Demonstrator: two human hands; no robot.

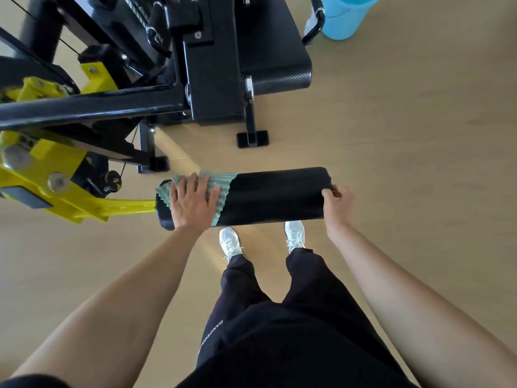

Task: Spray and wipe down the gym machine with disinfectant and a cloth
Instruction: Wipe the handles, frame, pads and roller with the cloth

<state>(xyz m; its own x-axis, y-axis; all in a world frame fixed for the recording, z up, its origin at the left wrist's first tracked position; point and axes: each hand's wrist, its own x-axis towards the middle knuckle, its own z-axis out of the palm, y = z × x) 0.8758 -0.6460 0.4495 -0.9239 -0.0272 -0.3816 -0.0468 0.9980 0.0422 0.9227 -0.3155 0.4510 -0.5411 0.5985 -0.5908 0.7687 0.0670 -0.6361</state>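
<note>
A black padded roller (274,197) of the gym machine lies crosswise in front of me, fixed to a yellow lever arm (117,205). A teal and white patterned cloth (221,182) is draped over the roller's left end. My left hand (193,201) lies flat on the cloth with fingers spread, pressing it onto the pad. My right hand (337,205) grips the roller's right end, fingers curled round its edge. No spray bottle can be made out for certain.
The machine's black frame (92,106) and seat pad (274,51) stand ahead, with a foot plate (253,138) on the wooden floor. A light blue container (347,15) stands at the top right. My white shoes (230,242) are below the roller.
</note>
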